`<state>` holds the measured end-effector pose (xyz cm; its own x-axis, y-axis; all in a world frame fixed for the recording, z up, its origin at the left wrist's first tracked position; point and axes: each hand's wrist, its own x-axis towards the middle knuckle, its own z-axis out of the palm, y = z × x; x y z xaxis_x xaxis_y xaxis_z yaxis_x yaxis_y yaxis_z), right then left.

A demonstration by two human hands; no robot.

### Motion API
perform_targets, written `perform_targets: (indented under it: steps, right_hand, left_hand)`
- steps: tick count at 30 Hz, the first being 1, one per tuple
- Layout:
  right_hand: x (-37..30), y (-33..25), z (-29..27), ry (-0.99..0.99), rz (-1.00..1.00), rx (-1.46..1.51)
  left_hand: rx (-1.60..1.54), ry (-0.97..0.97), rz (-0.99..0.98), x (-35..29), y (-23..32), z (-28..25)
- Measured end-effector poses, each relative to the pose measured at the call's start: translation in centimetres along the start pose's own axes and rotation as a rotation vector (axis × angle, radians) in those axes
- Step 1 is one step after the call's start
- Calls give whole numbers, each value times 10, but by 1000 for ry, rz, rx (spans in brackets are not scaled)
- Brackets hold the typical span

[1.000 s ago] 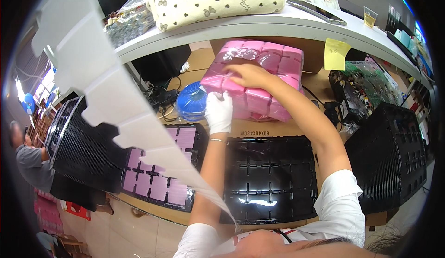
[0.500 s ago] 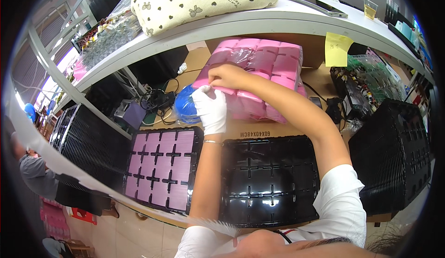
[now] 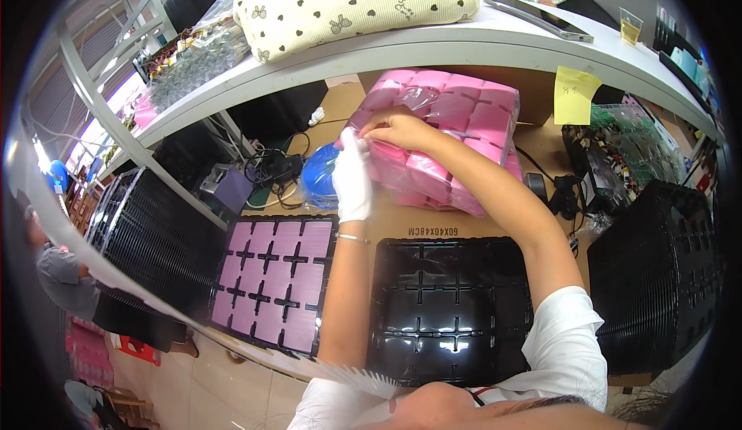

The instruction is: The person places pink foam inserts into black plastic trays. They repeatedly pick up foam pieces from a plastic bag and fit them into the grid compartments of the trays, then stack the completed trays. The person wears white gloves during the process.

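A pack of pink foam-like pieces (image 3: 425, 171) in clear plastic wrap (image 3: 421, 99) lies at the back middle of the bench. At its left corner my left hand (image 3: 353, 179), in a white glove, pinches the wrap. Bare, my right hand (image 3: 398, 130) reaches across the pack and has its fingertips closed on the wrap close to the glove. Just left of the glove is a round blue thing (image 3: 318, 175) under clear plastic. Below my arms lie a black tray (image 3: 452, 306) with cross-shaped ridges and a similar tray holding flat pink pieces (image 3: 270, 275).
Tall stacks of black trays (image 3: 154, 237) (image 3: 657, 275) flank the work area. A white shelf (image 3: 348, 59) crosses above, bearing a cream patterned bag (image 3: 355, 5), a tablet (image 3: 541, 18) and a cup (image 3: 630, 28). Cables (image 3: 274, 168) and a box of circuit boards (image 3: 618, 148) lie behind.
My gloved hand has turned more edge-on and its fingertips have moved up slightly. My right fingers have drawn a little to the right. The whole view has shifted slightly.
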<state>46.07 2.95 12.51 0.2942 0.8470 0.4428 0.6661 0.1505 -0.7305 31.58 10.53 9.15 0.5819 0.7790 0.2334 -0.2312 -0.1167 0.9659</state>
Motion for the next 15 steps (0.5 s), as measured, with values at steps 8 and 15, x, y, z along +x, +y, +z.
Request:
perform_targets:
  steps: [8, 15]
  right_hand:
    - [15, -17, -14, -186, 40, -186]
    - [4, -8, -12, -50, -96, -305]
  left_hand:
    - [609, 207, 370, 8, -13, 5]
    - [791, 289, 558, -3, -3, 9]
